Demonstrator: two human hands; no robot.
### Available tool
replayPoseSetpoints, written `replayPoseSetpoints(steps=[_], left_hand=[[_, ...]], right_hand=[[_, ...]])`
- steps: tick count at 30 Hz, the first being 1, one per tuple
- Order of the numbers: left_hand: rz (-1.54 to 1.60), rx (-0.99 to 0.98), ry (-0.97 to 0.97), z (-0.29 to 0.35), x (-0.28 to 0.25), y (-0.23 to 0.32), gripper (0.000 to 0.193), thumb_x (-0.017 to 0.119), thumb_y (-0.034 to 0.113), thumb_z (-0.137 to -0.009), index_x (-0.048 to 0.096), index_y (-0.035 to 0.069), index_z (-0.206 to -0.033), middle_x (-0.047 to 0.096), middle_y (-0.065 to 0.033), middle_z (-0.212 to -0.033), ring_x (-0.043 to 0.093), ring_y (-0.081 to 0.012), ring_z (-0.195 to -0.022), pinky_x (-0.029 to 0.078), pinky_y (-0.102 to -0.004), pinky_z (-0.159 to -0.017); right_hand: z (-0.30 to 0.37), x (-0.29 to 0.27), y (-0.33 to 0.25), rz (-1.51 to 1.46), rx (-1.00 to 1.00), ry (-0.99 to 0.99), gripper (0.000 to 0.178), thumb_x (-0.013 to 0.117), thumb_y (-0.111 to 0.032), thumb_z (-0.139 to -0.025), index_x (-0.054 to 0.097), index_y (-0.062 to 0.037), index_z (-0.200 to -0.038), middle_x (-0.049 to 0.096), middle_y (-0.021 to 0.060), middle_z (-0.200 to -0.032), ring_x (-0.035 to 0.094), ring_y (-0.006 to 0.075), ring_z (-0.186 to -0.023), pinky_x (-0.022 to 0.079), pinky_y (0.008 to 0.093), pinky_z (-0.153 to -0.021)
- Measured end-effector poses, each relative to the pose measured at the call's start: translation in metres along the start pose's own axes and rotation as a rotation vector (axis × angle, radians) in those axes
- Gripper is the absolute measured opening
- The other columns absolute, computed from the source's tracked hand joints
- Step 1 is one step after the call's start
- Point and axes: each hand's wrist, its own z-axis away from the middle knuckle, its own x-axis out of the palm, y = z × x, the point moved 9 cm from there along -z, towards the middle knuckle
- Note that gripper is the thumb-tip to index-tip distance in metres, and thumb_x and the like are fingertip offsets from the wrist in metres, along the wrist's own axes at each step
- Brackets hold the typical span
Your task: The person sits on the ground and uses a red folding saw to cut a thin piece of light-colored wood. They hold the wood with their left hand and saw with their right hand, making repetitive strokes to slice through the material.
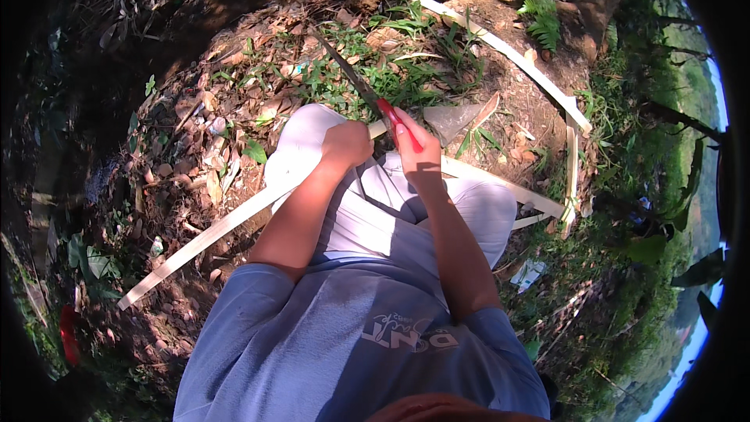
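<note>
My left hand (348, 145) is closed around a long pale strip (207, 238), probably split wood or bamboo. The strip slants from the lower left across my knee, and its short far end shows just beyond my fist. My right hand (416, 152) grips the red handle of a long, dark-bladed tool (358, 84). Its blade points up and left, away from me, close beside the strip's end. I cannot tell whether it is a saw or a knife. Both hands are close together above my lap.
Several more pale strips lie on the ground: a long curved strip (488, 37) beyond me, an upright strip (572, 172) and a slanting strip (512, 185) at right. A grey flat piece (451, 119) lies ahead. Dry leaves, grass and a fern (544, 19) surround me.
</note>
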Motion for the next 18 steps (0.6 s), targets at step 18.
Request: replayPoseSetpoints(steps=[18], left_hand=[[0.199, 0.014, -0.039, -0.01, -0.011, -0.009, 0.041, 0.064, 0.032, -0.091, 0.076, -0.003, -0.109, 0.075, -0.0264, -0.11, 0.072, -0.0431, -0.108, 0.056, -0.0515, -0.096]], right_hand=[[0.099, -0.075, -0.029, 0.038, 0.143, -0.025, 0.038, 0.061, -0.011, -0.108, 0.064, 0.0056, -0.142, 0.07, 0.002, -0.091, 0.053, 0.0037, -0.072, 0.044, 0.0206, -0.066]])
